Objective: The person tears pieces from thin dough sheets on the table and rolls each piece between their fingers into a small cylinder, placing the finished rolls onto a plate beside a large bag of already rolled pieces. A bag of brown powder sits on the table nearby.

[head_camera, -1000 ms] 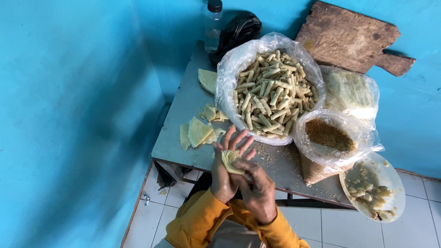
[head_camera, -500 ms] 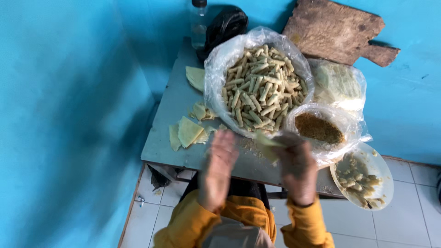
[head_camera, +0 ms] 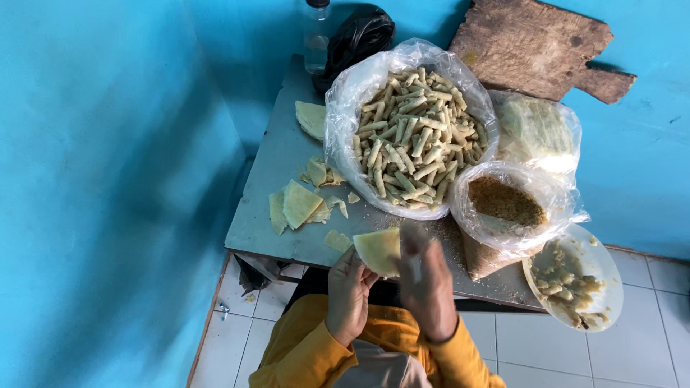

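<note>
Both arms wear long mustard-yellow sleeves, loosely creased, ending at the wrists — the left hand (head_camera: 350, 293) and the right hand (head_camera: 428, 286) bare. A pale grey cloth — perhaps an apron — covers the lap.

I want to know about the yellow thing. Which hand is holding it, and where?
The left hand holds the pale yellow wrapper sheet by its lower left edge, fingertips pinching it. The right hand is blurred beside it; whether it also has a grip cannot be told.
</note>
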### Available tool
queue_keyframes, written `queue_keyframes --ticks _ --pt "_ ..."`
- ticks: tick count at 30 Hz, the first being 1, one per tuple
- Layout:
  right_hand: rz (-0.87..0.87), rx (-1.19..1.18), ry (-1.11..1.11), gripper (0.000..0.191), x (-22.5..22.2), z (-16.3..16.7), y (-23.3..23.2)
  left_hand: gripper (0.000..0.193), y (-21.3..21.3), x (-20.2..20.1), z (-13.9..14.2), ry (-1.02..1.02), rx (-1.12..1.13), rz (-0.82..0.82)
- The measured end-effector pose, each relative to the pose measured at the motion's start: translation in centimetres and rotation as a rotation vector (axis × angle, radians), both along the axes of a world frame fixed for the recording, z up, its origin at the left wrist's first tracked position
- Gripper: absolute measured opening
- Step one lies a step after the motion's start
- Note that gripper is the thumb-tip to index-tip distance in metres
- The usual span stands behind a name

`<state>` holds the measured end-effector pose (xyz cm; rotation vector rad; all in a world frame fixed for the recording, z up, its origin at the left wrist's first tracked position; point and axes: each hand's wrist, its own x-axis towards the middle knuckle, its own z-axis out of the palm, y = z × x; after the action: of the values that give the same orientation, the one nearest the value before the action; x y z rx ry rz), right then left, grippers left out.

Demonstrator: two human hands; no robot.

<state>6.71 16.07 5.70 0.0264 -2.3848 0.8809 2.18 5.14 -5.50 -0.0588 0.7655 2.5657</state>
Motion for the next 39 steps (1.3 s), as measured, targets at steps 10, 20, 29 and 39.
queue_keyframes --ticks 10,20,29,39 --pt "0.035 -0.593 -0.19 0.046 0.5 -3.4 1.4 0.032 0.1 0.6 3.2 0.159 -0.1 -0.038" --pt "0.109 -1.107 -0.109 0.039 0.9 -3.6 2.5 0.033 -1.2 -0.1 3.7 0.441 -0.492 -0.022" --pt "-0.034 -0.249 0.145 0.032 2.5 1.7 4.7 0.056 -4.5 -5.5 5.6 0.569 -0.844 0.281" --pt "-0.004 0.151 -0.087 0.035 6.2 -3.3 5.3 0.035 -5.5 -4.1 5.4 1.654 -1.281 0.062"
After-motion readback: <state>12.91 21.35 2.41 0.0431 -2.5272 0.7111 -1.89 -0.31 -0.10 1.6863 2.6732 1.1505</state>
